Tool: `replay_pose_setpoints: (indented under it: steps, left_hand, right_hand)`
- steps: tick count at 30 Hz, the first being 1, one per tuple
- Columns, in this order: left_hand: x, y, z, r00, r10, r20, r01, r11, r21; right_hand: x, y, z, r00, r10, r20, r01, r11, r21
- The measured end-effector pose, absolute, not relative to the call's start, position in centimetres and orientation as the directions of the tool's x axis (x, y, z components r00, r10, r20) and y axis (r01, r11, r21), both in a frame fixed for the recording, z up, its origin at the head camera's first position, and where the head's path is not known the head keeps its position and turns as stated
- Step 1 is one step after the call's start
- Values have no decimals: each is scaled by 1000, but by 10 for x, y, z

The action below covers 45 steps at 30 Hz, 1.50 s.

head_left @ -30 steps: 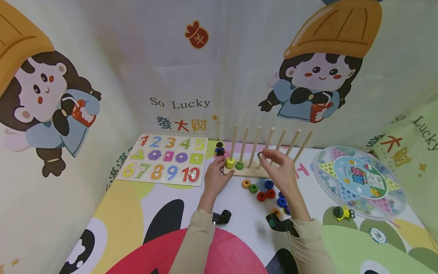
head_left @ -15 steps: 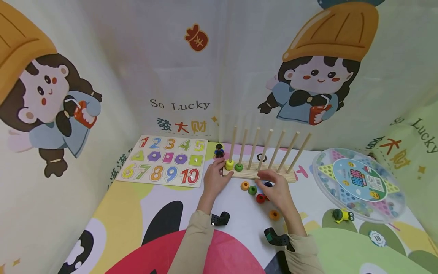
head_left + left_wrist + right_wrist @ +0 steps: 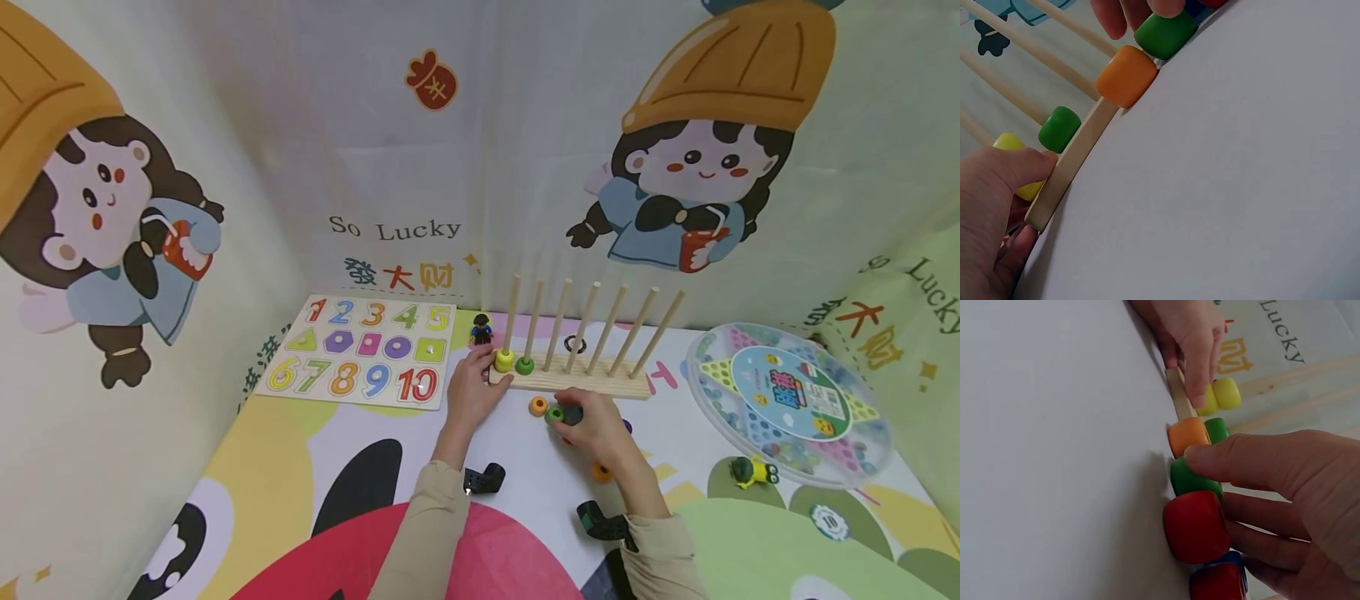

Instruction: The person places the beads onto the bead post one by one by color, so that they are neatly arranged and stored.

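My left hand [image 3: 474,396] holds the left end of a wooden peg stand [image 3: 615,386], its thumb on the front edge. Two yellow beads [image 3: 503,361] sit on the leftmost peg and one green bead [image 3: 524,366] on the peg beside it. In front of the stand my right hand [image 3: 596,425] has its thumb and fingertips around a loose green bead [image 3: 1194,480] low on the table. An orange bead [image 3: 1127,76] stands just left of it, and red beads [image 3: 1196,526] lie on its other side, partly hidden by the right hand in the head view.
To the left lies a number-and-shape puzzle board [image 3: 360,352]. A small toy figure [image 3: 482,329] stands behind the stand's left end. At right are a round clear game box [image 3: 787,400] and a yellow toy figure [image 3: 752,471]. Another orange bead [image 3: 601,472] lies near the right wrist.
The right hand has come down from the middle pegs to the loose beads, then shifted left to the green one. The left hand has stayed on the stand.
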<state>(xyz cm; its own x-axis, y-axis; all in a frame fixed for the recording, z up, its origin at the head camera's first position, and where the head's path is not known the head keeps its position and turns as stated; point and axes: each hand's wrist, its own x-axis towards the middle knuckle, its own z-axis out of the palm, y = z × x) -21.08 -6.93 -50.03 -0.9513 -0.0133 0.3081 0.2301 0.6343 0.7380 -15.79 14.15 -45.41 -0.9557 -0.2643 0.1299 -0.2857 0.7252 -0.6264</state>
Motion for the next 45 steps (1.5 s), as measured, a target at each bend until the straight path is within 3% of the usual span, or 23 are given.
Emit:
replay_pose_setpoints:
  steps: [14, 28, 36, 45]
  left_hand:
    - [-210, -69, -503, -957, -12, 289, 214, 643, 736]
    - [-209, -71, -504, -959, -13, 284, 210, 640, 739]
    - [-211, -70, -503, -961, -10, 276, 209, 628, 750]
    - [-210, -70, -503, -954, -9, 299, 225, 636, 738]
  right_hand:
    - [-155, 139, -455, -959, -241, 146, -278, 720, -636]
    - [-157, 134, -429, -965, -48, 258, -252, 447, -859]
    - [-165, 130, -396, -965, 97, 242, -213, 239, -947]
    - [-171, 122, -372, -950, 128, 286, -253, 226, -941]
